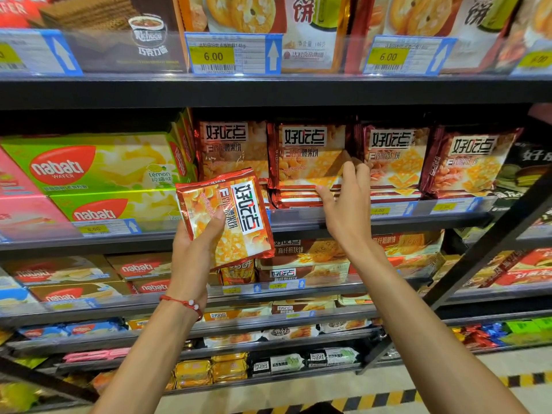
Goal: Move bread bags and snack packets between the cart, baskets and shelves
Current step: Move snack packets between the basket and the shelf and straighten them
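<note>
Bare forearms reach up from below, and the left hand (191, 249), with a red cord bracelet (182, 303) and its pale beads at the wrist, grips a snack packet (230, 216). The thumb presses on the printed front while the fingers are hidden behind it. That flat, glossy foil packet is red at the crimped edges and orange across the face, and it is tilted so its lettering runs sideways, held in the air in front of the shelf (298, 227). Just right of it, the right hand (346, 204) reaches higher and grasps an upright packet (307, 156) of the same shiny red foil. Its bent fingers hook the packet's right edge and its thumb lies against the lower edge, above a low stack of like packets lying flat. More such square packets stand in a row to either side of this hand, wrinkled and catching the light. Left of the left hand lie long rectangular wafer boxes (89, 165) in smooth green card with a red oval mark, and pink ones beyond. Above both hands, a black shelf edge (268, 91) carries a clear plastic strip with a yellow price label (212, 56). Below the arms, further shelves hold small wrapped packs, and the pale floor (448, 383) shows yellow-and-black hazard tape (388, 395).
</note>
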